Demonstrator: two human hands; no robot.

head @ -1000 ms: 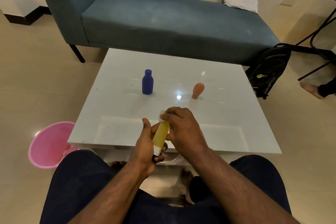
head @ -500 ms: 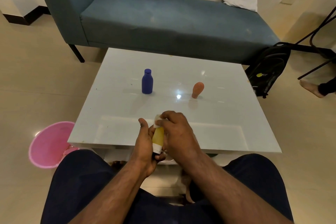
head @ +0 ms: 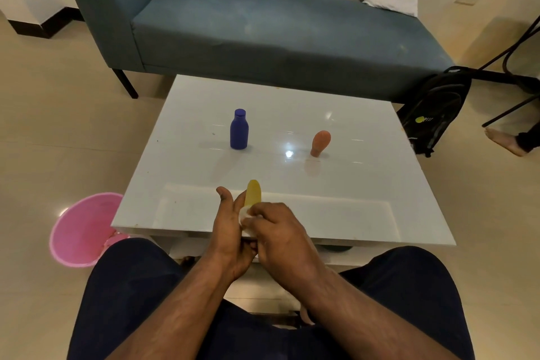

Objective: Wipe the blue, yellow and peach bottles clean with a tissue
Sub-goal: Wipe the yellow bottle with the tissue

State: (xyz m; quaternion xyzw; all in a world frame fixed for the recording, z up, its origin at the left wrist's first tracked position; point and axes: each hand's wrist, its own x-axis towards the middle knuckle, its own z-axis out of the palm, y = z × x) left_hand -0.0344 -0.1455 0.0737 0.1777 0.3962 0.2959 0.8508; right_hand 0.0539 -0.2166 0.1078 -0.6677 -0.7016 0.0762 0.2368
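Head view: the right hand [head: 280, 231] had slid the pinched tissue [head: 245, 215] down from the yellow bottle [head: 253, 192]'s top toward its base; the left hand [head: 230, 231] gripped it over the table [head: 365, 184]'s near edge, so wiping continued.

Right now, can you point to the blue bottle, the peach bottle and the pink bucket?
blue bottle [head: 239, 134], head view, middle of its body.
peach bottle [head: 320, 140], head view, its rounded upper part.
pink bucket [head: 80, 232], head view, its inner wall.
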